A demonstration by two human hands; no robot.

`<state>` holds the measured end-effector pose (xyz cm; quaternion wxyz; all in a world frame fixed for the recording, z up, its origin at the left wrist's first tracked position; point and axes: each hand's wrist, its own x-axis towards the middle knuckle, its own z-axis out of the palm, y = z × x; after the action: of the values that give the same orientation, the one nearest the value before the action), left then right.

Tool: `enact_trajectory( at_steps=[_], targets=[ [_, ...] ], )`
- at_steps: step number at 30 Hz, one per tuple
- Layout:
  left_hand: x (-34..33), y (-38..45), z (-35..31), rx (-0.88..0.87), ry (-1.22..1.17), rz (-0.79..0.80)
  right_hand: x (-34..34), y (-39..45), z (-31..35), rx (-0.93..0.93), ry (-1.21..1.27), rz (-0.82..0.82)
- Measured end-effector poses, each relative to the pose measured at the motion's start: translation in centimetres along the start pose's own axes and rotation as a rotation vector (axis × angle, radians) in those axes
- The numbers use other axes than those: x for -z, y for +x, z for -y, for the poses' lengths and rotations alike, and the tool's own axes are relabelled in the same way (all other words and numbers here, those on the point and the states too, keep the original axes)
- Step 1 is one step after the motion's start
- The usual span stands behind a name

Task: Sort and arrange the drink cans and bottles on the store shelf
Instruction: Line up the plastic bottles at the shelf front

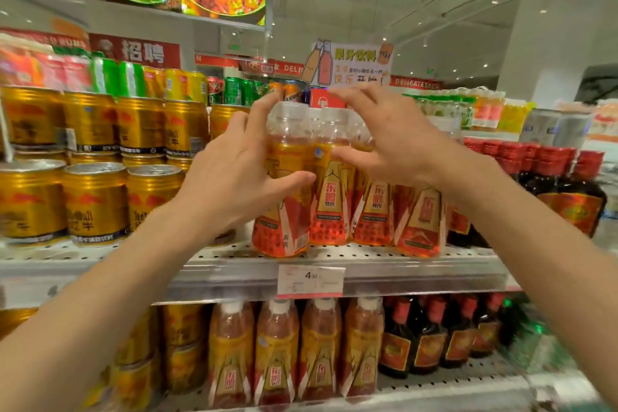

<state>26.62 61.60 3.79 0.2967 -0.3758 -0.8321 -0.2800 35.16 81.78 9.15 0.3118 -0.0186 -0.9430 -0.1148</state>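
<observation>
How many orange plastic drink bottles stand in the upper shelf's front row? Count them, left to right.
4: leftmost bottle gripped by the left hand, second bottle, third bottle, rightmost bottle. Others may hide behind.

The one head view looks forward from close behind both hands (321, 157), facing the shelf (401, 261) just beyond them.

Hands (230, 174): two are seen.
Orange bottles (329, 201), upper shelf (401, 261), centre: four are counted in front.
Orange bottles, lower shelf (444, 385), 6 o'clock: four.
Gold cans (95, 202), 9 o'clock, front row: three.
Price tags (311, 281): one.
</observation>
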Motion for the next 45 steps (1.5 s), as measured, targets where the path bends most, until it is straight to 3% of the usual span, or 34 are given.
enact_trajectory(
  at_steps=[4, 14, 17, 22, 28, 38, 45],
  targets=[
    [0.6, 0.9, 1.1, -0.049, -0.102, 0.107, 0.3, 1.2, -0.5, 0.034, 0.041, 0.132],
    [2.3, 2.4, 2.8, -0.031, -0.406, 0.333, 0.0, 1.2, -1.3, 0.055, 0.157, 0.108],
    [2.3, 2.5, 2.8, -0.021, -0.403, 0.280, -0.2, 1.2, -1.4, 0.061, 0.151, 0.097],
    [1.0, 2.2, 2.1, -0.070, -0.189, 0.070, -0.3, 1.2, -1.5, 0.064, 0.133, 0.095],
    [2.5, 2.9, 3.3, -0.001, -0.306, 0.374, -0.2, 1.2, -1.5, 0.070, 0.122, 0.109],
    [0.1, 2.0, 2.5, -0.068, -0.175, 0.073, -0.1, 1.2, -1.3, 0.065, 0.120, 0.114],
    [0.8, 2.9, 3.4, -0.097, -0.230, 0.237, 0.2, 1.1, -1.4, 0.064, 0.139, 0.124]
  ],
)
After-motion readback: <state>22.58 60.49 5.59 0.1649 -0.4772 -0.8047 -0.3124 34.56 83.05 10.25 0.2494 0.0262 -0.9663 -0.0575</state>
